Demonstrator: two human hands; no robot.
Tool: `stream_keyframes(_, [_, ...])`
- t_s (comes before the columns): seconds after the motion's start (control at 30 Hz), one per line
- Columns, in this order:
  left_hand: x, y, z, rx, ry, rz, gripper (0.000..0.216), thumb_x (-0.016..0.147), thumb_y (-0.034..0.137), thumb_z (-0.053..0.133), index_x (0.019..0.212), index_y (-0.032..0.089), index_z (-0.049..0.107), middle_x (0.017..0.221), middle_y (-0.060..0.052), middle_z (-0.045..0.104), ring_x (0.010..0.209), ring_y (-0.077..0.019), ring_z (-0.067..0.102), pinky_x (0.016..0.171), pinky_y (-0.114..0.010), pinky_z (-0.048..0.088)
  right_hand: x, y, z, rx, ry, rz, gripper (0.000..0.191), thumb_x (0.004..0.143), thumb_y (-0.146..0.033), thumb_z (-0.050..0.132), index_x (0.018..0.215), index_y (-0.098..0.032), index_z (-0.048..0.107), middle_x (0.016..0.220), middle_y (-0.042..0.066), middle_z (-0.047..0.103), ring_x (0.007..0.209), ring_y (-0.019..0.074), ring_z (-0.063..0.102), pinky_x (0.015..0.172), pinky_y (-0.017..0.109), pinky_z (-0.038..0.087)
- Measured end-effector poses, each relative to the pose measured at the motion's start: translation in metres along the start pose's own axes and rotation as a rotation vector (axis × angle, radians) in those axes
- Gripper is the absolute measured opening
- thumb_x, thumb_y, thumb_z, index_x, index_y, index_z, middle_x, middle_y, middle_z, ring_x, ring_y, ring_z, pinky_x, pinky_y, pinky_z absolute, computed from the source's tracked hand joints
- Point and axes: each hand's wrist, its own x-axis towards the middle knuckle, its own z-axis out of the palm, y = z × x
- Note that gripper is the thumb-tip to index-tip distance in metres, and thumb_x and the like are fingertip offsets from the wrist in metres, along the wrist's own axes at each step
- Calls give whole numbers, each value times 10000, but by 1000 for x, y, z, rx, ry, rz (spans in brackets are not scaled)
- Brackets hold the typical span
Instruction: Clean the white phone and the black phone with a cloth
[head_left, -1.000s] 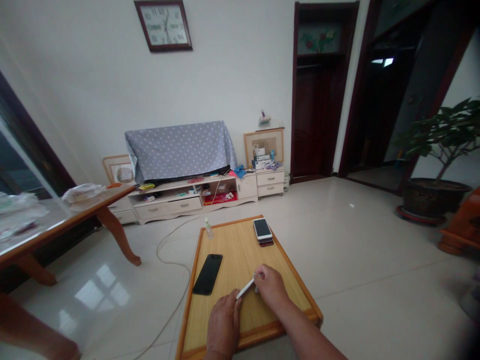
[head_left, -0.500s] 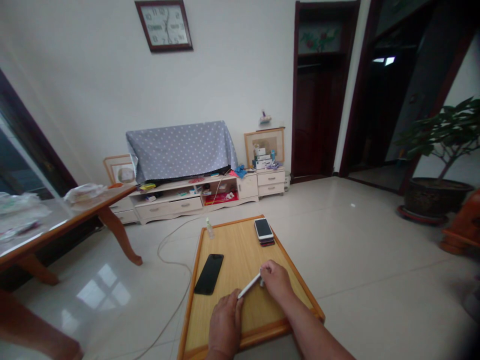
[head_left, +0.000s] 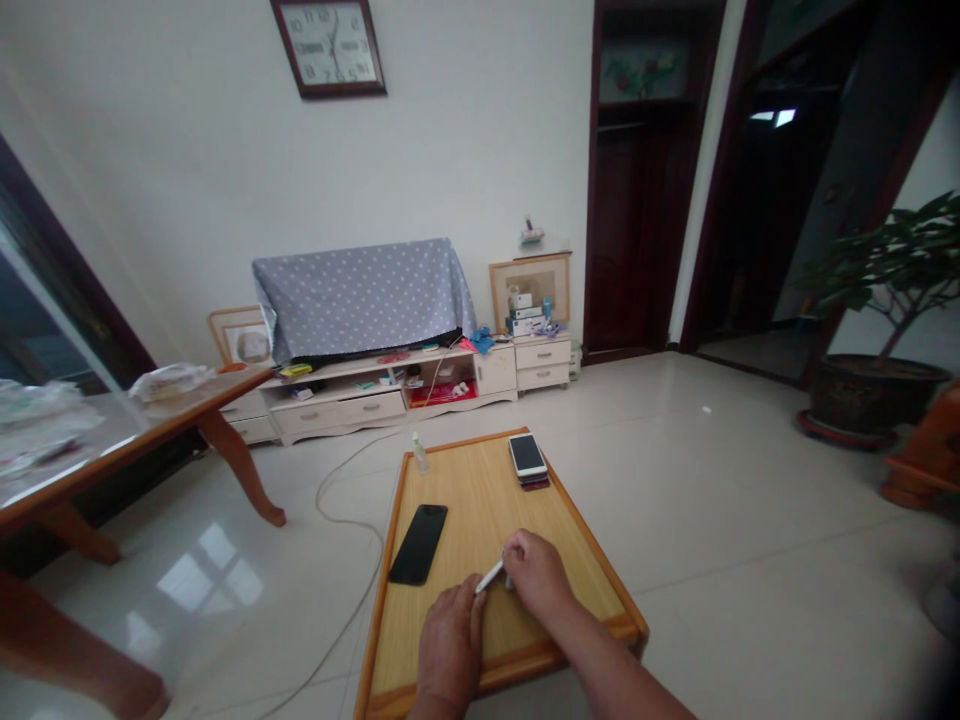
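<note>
A slim white phone-like object (head_left: 490,577), seen edge-on, slants above the small wooden table (head_left: 480,470). My left hand (head_left: 451,632) is closed around its lower end. At its upper end, my right hand (head_left: 536,572) is pinched shut against the edge. A small pale bit, perhaps cloth or tissue, shows under the right fingers; its kind is not clear. Left of the hands lies a black phone (head_left: 418,545), screen up. A stack of phones with a white one (head_left: 528,455) on top sits at the far right corner. A small clear spray bottle (head_left: 420,455) stands at the far left corner.
A larger table (head_left: 172,400) with plastic bags (head_left: 169,382) stands on the left. A cable (head_left: 371,530) runs over the tiled floor beside the small table. A low white cabinet (head_left: 341,412) lines the wall, and a potted plant (head_left: 874,395) stands at right.
My right hand has slid down and left along the white object's edge, closer to my left hand. The left hand stays nearly in place.
</note>
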Motion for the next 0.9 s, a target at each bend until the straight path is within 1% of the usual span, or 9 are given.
stream_keyframes(0.1, [0,1,0,1,6,-2,376,1009,385,365,1223,233,634,1109,-96,717,1049,-227,655,933,-376,514,-2,-1,-1,-7,9,-19,146,815,-170,546,721,-211,649,704,6,660,690,153,584,631,233,354])
stream_keyframes(0.2, [0,1,0,-1,0,17,379,1008,379,361,1224,230,635,1120,-99,716,1052,-230,656,931,-380,516,-15,-8,12,30,-68,-89,140,808,-169,552,730,-215,659,742,4,677,728,151,602,654,228,365])
stream_keyframes(0.3, [0,1,-1,2,2,27,391,1008,381,353,1224,223,638,1109,-107,718,1042,-235,661,923,-385,520,-16,-8,16,69,-114,-76,148,810,-176,548,738,-213,673,727,-3,685,707,147,609,633,225,363])
stream_keyframes(0.43, [0,1,0,7,22,16,387,1010,390,353,1224,235,636,1085,-100,723,1013,-225,670,901,-366,527,6,6,-3,54,-19,36,173,833,-210,532,720,-208,664,673,-7,671,658,148,602,602,228,357])
stream_keyframes(0.53, [0,1,1,7,44,15,378,1004,395,372,1208,229,643,1055,-96,730,995,-223,674,894,-362,530,8,10,-9,19,41,39,197,846,-208,514,709,-209,656,681,1,667,662,151,595,607,232,356])
stream_keyframes(0.67, [0,0,0,6,39,35,364,992,374,391,1204,237,654,1074,-98,731,996,-225,676,887,-359,534,-16,-5,11,12,-52,-83,164,831,-182,537,729,-215,661,740,9,677,721,152,602,657,226,366])
stream_keyframes(0.73, [0,0,-1,11,22,35,364,990,363,391,1204,233,655,1089,-101,728,1014,-231,671,901,-369,529,-24,-11,19,38,-97,-111,148,825,-176,547,744,-218,663,768,7,683,739,150,607,663,223,367])
stream_keyframes(0.8, [0,0,-1,14,10,25,369,997,360,380,1213,232,649,1097,-101,725,1032,-232,664,919,-375,521,-21,-12,18,66,-109,-82,154,828,-174,541,740,-216,661,751,4,681,721,148,608,643,223,364])
stream_keyframes(0.9, [-1,-1,0,14,13,6,376,1007,375,366,1225,234,638,1105,-98,720,1040,-227,658,930,-371,514,-8,-5,5,54,-47,-2,176,837,-179,525,724,-210,657,692,3,664,674,150,595,612,231,356])
